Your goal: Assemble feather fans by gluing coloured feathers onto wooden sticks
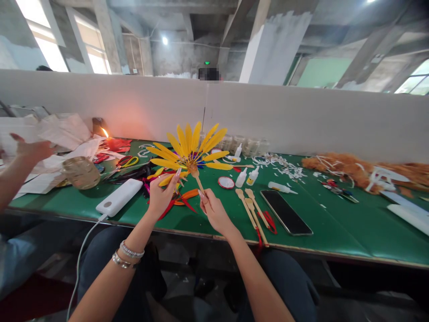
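Observation:
Yellow feathers spread out in a half circle from the wooden head of a feather fan (191,154), upright above the table. My right hand (214,210) is closed round its wooden handle. At the fan's lower left, my left hand (161,197) has its thumb and fingers pinched together by a yellow feather (167,180); the exact grip is partly hidden. Behind and below the hands lie orange and red feathers (182,199). To the right rest several bare wooden handles (250,205) with red tassels (268,222).
Glue bottles (241,178), a round lid (226,182) and a phone (286,212) lie on the green table (335,223). Leftward are a white power bank (119,197), a glass jar (81,172), scissors (127,161) and a burning flame (105,132). A co-worker's hand (31,150) is at far left.

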A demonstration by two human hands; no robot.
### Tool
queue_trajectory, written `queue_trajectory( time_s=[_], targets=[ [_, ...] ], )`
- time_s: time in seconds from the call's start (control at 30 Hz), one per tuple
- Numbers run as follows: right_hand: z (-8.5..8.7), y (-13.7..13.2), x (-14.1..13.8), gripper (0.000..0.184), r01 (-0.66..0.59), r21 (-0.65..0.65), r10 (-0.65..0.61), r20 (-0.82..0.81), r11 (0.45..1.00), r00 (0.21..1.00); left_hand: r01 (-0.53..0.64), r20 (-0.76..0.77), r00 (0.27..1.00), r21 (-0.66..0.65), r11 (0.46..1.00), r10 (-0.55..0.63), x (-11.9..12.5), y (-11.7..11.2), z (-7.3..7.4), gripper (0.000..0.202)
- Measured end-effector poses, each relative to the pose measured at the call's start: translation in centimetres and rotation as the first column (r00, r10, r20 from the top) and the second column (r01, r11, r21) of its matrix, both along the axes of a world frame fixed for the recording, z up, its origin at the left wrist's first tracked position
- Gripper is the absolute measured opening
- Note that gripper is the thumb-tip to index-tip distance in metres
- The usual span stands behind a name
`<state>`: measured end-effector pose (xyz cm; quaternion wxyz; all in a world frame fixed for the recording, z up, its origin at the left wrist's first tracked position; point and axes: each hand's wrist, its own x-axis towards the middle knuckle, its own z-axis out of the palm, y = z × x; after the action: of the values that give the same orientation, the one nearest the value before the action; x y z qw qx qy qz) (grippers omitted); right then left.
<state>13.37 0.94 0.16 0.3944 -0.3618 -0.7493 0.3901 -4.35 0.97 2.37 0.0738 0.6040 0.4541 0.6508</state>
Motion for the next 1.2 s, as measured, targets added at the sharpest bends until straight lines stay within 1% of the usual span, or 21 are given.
queue_trajectory(
  time_s=[0.2, 0.4, 0.5, 0.57, 0.73, 0.87, 1.07, 1.2],
  targets=[
    [0.1, 0.0, 0.1, 0.026, -0.006, -0.018, 0.006, -0.029, 1.000, 1.000, -0.002, -0.008, 1.000, -0.019, 1.000, 0.002, 0.0, -0.1, 0.1, 0.030],
    [0.4, 0.1, 0.3, 0.029, -0.026, -0.053, 0.023, -0.051, 0.998, 0.998, 0.079, 0.073, 0.995, -0.070, 0.994, -0.074, -0.3, 0.2, -0.3, 0.029],
    [0.5, 0.1, 0.4, 0.029, -0.046, -0.055, 0.043, -0.053, 0.997, 0.998, 0.099, 0.092, 0.992, -0.080, 0.992, -0.092, -0.6, 0.2, -0.3, 0.031],
    [0.5, 0.1, 0.4, 0.029, -0.062, -0.059, 0.059, -0.053, 0.996, 0.997, 0.082, 0.071, 0.994, -0.063, 0.995, -0.078, -0.7, 0.1, -0.1, 0.030],
    [0.5, 0.1, 0.5, 0.028, -0.076, -0.079, 0.071, -0.057, 0.994, 0.996, -0.002, -0.045, 0.999, 0.026, 1.000, 0.003, -0.6, -0.3, 0.4, 0.029],
    [0.5, 0.2, 0.5, 0.027, -0.068, -0.073, 0.064, -0.054, 0.995, 0.996, -0.027, -0.107, 0.994, 0.035, 0.999, 0.031, -0.6, -0.5, 0.7, 0.030],
    [0.5, 0.1, 0.6, 0.028, -0.073, -0.075, 0.070, -0.047, 0.995, 0.996, -0.128, -0.126, 0.982, 0.096, 0.987, 0.139, -0.6, -0.8, 0.8, 0.033],
    [0.5, 0.1, 0.6, 0.028, -0.072, -0.080, 0.067, -0.055, 0.994, 0.996, -0.155, -0.138, 0.976, 0.100, 0.983, 0.168, -0.5, -0.9, 0.9, 0.034]
  ],
)
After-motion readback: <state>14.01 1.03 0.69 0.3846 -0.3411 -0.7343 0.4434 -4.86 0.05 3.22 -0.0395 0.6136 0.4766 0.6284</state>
